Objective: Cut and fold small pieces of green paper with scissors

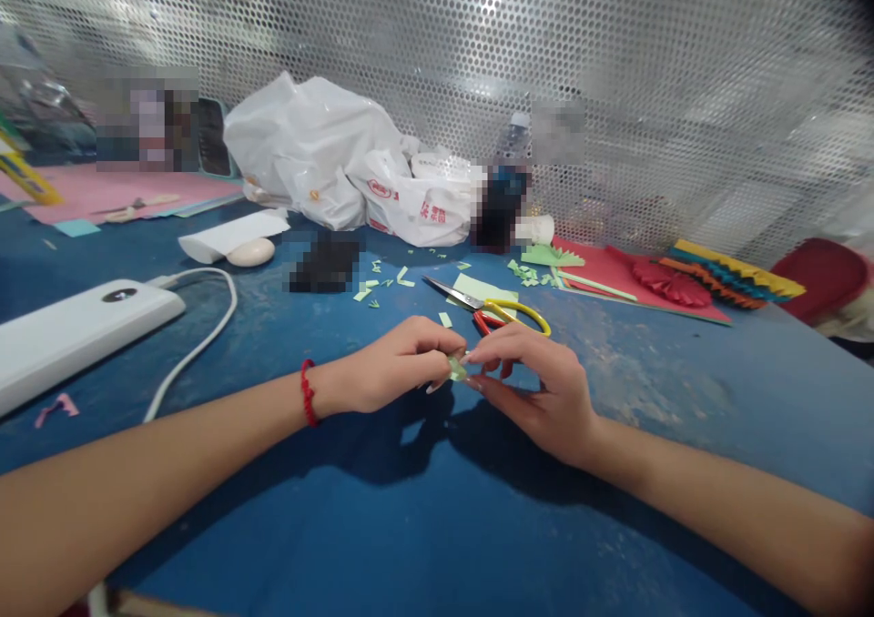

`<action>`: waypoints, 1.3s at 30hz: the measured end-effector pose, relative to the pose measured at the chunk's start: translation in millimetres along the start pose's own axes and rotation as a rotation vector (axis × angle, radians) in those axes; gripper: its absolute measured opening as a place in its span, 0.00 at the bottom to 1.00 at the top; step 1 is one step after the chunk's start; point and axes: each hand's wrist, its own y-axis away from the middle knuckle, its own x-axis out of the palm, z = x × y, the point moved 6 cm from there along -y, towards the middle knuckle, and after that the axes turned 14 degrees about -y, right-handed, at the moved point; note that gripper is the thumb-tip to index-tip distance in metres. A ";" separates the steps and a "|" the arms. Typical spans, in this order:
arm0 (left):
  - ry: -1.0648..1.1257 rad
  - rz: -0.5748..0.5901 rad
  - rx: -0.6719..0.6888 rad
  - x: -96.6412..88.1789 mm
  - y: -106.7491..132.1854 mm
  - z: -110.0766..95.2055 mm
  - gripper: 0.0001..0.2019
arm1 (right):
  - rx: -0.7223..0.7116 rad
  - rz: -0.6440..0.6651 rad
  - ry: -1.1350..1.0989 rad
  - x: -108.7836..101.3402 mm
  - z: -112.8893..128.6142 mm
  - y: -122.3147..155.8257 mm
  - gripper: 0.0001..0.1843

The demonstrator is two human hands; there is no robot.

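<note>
Between my two hands is a small piece of light green paper (457, 370), mostly covered by fingers. My left hand (402, 362), with a red cord bracelet (309, 392) on its wrist, pinches the paper from the left. From the right, the thumb and fingertips of my right hand (539, 380) close on the same piece. Just beyond the hands lie scissors (515, 310) with one yellow and one red handle, partly over a flat green paper sheet (471, 288). Several green paper scraps (406, 278) are scattered on the blue table (328, 526).
A white power bank (82, 330) with a cable (228, 308) lies at left. White plastic bags (328, 153) stand against the perforated metal wall (437, 35). Red paper (601, 276), green cuttings and pleated paper strips (737, 271) lie at right. Pink paper (137, 185) is at far left.
</note>
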 end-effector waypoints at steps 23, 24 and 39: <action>0.190 0.147 0.018 4.8 0.1 -2.9 0.10 | -0.039 0.063 0.002 1.7 4.9 -3.9 0.05; 0.189 0.146 0.019 5.1 0.3 -2.6 0.10 | -0.039 0.064 0.002 1.9 4.7 -3.6 0.06; 0.220 0.123 -0.018 1.7 -1.1 -3.2 0.09 | 0.022 0.005 -0.014 -1.3 -0.5 -0.6 0.06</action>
